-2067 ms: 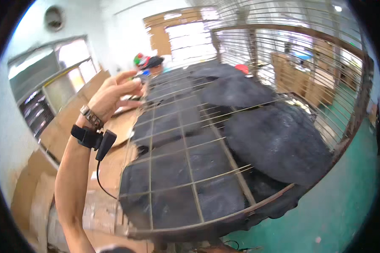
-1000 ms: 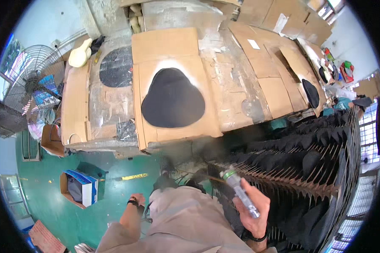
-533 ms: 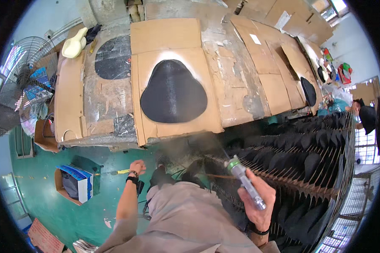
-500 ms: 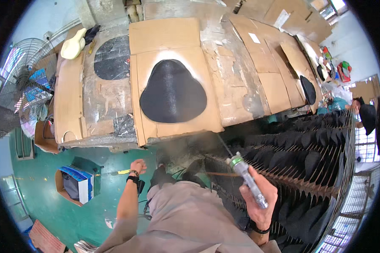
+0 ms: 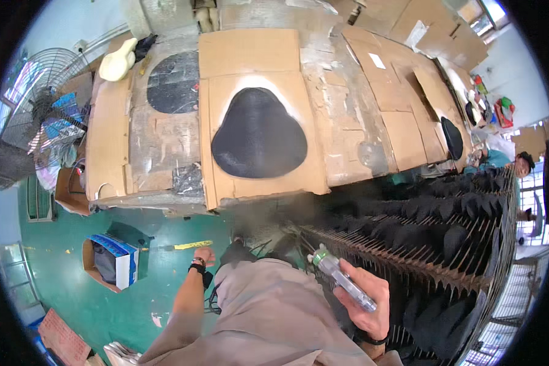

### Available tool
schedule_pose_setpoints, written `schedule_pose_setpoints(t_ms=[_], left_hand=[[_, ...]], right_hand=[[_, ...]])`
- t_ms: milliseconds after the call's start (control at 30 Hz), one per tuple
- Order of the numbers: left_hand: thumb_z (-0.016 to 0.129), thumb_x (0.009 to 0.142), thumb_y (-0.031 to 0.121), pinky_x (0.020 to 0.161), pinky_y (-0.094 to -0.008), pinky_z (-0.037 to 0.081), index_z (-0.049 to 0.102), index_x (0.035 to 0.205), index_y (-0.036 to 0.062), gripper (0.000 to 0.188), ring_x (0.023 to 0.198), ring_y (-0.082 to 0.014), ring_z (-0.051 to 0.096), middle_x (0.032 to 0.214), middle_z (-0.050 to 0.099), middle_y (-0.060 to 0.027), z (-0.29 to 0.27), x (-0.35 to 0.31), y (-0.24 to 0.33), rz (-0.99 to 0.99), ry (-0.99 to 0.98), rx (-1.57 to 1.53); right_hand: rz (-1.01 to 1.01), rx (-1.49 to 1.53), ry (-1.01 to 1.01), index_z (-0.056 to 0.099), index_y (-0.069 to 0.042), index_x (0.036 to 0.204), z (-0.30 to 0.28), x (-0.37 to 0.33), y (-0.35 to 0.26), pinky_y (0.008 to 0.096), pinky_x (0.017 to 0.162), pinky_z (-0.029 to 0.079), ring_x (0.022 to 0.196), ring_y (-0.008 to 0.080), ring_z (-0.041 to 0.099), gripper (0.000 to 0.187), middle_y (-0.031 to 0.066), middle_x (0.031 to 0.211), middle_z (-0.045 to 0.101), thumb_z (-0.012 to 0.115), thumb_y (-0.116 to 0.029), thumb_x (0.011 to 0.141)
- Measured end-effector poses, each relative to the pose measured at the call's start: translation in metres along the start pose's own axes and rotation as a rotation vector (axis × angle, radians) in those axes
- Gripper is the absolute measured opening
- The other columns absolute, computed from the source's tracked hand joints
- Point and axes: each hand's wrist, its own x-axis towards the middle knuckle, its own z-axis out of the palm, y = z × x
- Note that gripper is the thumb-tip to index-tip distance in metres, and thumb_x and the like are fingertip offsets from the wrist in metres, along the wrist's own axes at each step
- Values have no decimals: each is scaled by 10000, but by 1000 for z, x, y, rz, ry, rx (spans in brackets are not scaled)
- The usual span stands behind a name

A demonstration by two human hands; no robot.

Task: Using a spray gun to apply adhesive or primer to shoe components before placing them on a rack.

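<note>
A black, rounded-triangular piece (image 5: 259, 137) lies flat on a cardboard sheet (image 5: 250, 52) on the table in front of me, with a whitish coating on the card around its upper edge. My right hand (image 5: 369, 299) is wrapped round a silver spray gun (image 5: 341, 277) with a green ring near its front. The gun sits low, apart from the table, its front end towards the upper left. Hazy mist hangs by the table's near edge. At my left side, my left hand (image 5: 205, 256) is closed in a fist, with nothing visible in it.
A rack (image 5: 402, 271) hung with several black pieces stands close at my right. An open box (image 5: 111, 262) sits on the green floor at the left. A fan (image 5: 43, 110) stands beyond it. Another person (image 5: 500, 160) is at the far right.
My right hand has drawn the spray gun back and left, further from the table edge. The left hand has dropped slightly, and the view has shifted a little.
</note>
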Motion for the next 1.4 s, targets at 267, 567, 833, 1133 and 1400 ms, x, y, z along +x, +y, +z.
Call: schedule_pose_setpoints(t_ms=[267,567,833,1133,1400], left_hand=[[603,854,144,911,-473,526,699,1114,74,286,1025,-419,652,1054,710,-178,36,-48,106,907,369,454],[647,807,95,1194,-571,236,491,1443,98,655,1442,-361,314,1531,375,-149,134,-88,316,1256,592,1044],[681,825,179,1198,-636,164,549,1403,167,592,1469,-323,302,1576,343,-119,133,-59,337,1103,365,1286],[607,771,70,1177,-678,200,406,1517,223,788,1454,-282,365,1533,429,-94,118,-68,346,1092,205,1054],[525,719,-59,1119,-419,384,531,1364,25,651,1276,-374,528,1323,592,-203,65,-109,304,1391,471,331]], right_hand=[[-93,-55,214,621,65,1285,16,36,6,328,766,539,848,294,706,523,210,988,706,748,62,777],[-71,-137,263,617,63,1284,14,33,5,343,752,534,805,304,683,493,202,967,694,746,21,811],[-41,-108,277,613,54,1300,3,21,-1,333,745,534,822,308,685,558,211,985,694,760,63,762],[80,-170,255,618,53,1287,-11,1,12,330,724,530,789,310,687,538,208,946,687,737,74,763],[53,-148,128,625,37,1295,-10,-10,15,325,698,527,740,306,665,584,195,911,684,747,86,726]])
